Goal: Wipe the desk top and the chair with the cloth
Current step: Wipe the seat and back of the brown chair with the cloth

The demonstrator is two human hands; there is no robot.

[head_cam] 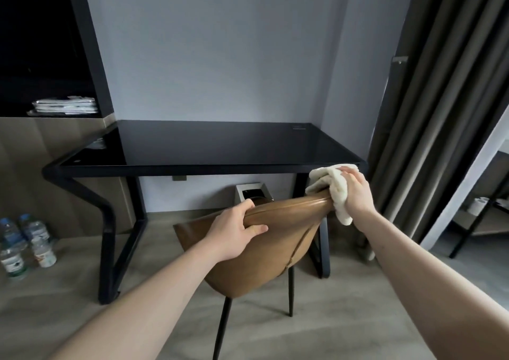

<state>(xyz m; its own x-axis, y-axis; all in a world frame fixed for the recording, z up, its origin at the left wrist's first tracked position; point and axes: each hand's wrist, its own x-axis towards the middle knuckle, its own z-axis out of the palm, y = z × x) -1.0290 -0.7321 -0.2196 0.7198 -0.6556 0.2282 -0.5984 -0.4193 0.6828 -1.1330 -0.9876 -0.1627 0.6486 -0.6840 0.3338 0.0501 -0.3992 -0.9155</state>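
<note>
One brown chair (256,252) is standing in front of one black desk (209,145), with its back turned to the person. Two bare hands are touching the top edge of the chair back. The left hand (234,231) is gripping that edge, with its fingers curling over the far side and its thumb pressing on the near side. The right hand (355,191) is lying on one cream cloth (332,187), with its fingers close together, pushing the cloth against the right corner of the chair back. Part of the cloth is hanging down past the chair edge, and part is bunching up just in front of the desk's right corner.

The shiny desk top is sitting behind the chair. One small bin (252,191) is standing under the desk, and the chair back is hiding part of it. About four water bottles (26,245) are standing on the floor at the left, near the desk leg. A stack of folded things (64,106) is lying on a dark shelf at the left. Long grey curtains (429,106) are hanging at the right, just beside the desk.
</note>
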